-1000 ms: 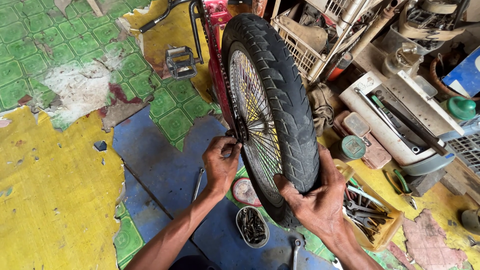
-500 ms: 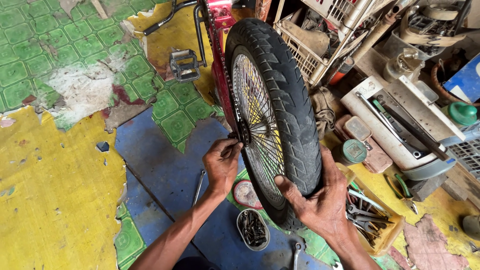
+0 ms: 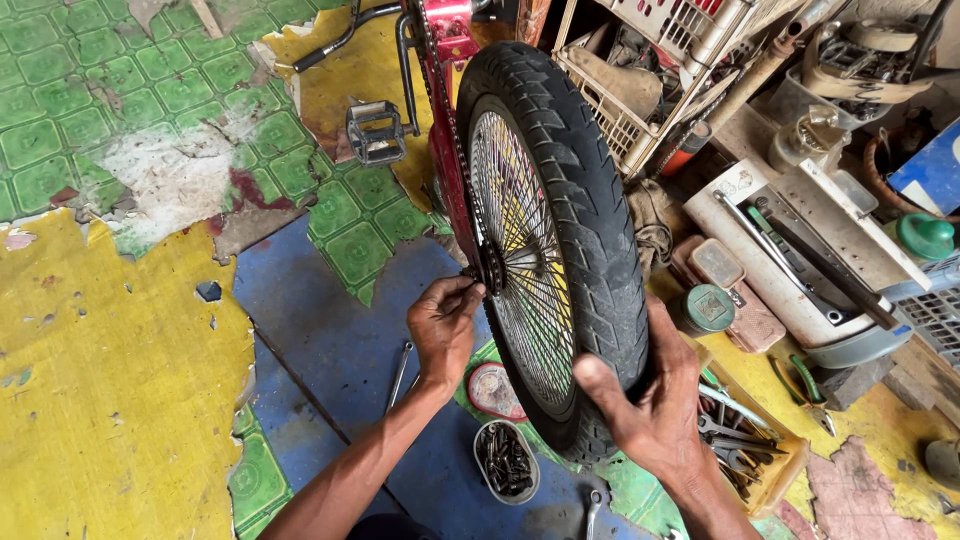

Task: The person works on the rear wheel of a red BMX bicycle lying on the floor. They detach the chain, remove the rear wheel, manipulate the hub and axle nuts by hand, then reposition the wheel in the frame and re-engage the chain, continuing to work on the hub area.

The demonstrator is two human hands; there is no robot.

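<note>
A spoked bicycle wheel with a black tyre (image 3: 570, 210) stands upright in a red bicycle frame (image 3: 448, 120). At the wheel's hub (image 3: 490, 268), my left hand (image 3: 443, 328) has its fingertips pinched on a small part on the axle; what it pinches is hidden by the fingers. My right hand (image 3: 645, 405) wraps around the tyre's lower edge, thumb on the near side. A black pedal (image 3: 375, 132) and crank stick out to the left of the frame.
A small tin of nails or screws (image 3: 505, 460) and a round red lid (image 3: 495, 390) lie under the wheel. A wrench (image 3: 400, 375) lies on the blue floor. A tray of tools (image 3: 740, 440), a green round tin (image 3: 710, 308) and cluttered crates stand to the right.
The view has shifted slightly. My left hand stays at the hub and my right hand stays on the tyre, having slid a little along it.
</note>
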